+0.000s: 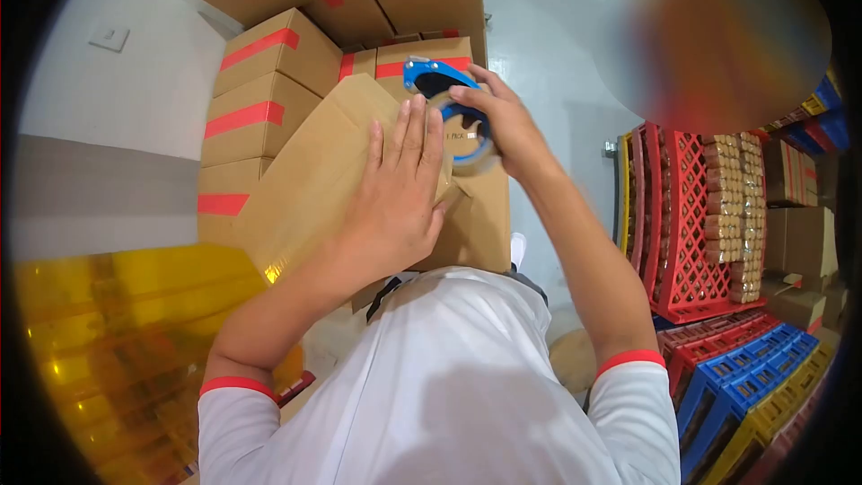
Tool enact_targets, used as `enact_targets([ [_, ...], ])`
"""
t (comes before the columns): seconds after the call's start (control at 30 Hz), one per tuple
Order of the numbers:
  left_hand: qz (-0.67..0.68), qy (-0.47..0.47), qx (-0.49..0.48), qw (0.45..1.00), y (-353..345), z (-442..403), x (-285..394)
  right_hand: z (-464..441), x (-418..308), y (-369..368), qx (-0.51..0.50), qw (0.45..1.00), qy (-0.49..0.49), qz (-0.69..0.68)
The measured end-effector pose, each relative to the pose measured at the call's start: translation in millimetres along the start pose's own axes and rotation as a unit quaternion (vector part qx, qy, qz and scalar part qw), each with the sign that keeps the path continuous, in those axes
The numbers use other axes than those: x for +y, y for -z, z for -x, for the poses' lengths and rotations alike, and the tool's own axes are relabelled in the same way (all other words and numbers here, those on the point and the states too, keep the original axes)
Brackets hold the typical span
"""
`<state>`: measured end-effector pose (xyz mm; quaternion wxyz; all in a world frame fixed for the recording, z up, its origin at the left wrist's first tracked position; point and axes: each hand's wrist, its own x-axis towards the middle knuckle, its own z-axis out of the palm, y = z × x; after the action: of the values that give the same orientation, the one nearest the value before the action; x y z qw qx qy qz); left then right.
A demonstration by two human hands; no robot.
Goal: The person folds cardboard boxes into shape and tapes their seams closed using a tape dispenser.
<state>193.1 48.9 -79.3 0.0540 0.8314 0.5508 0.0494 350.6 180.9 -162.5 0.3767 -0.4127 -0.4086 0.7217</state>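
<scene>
My left hand (400, 189) lies flat, fingers stretched out, on a cardboard box (310, 171) in front of my body. The box appears tilted, its long panel running down to the left. My right hand (510, 126) is wrapped round a blue tape dispenser (456, 70) that carries a roll of tape. The dispenser is held just right of my left fingertips, over the box's right side. A box face marked "1 PACK" (462, 136) shows through the dispenser. Where the tape meets the cardboard, I cannot make out.
Stacked cartons with red tape (247, 119) stand behind and left of the box. On the right are red crates (696, 216) beside packed goods, with blue crates (750, 368) nearer. A yellow translucent sheet (135, 332) hangs at the lower left. Grey floor (557, 63) shows right of the cartons.
</scene>
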Motion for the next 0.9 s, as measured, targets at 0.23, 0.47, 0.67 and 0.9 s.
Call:
enact_targets([
  [0.23, 0.17, 0.027, 0.097, 0.98, 19, 10, -59, -12, -28, -21, 0.086, 0.981, 0.166, 0.059],
  [0.47, 0.19, 0.269, -0.002, 0.944, 28, 14, -146, 108, -89, -51, -0.041, 0.739, 0.499, 0.452],
  [0.67, 0.13, 0.243, 0.022, 0.961, 13, 16, -153, 17, -64, -106, 0.013, 0.748, 0.454, 0.484],
  [0.9, 0.126, 0.143, 0.187, 0.964, 7, 4, -139, -71, -71, -125, 0.01, 0.85, 0.373, 0.373],
])
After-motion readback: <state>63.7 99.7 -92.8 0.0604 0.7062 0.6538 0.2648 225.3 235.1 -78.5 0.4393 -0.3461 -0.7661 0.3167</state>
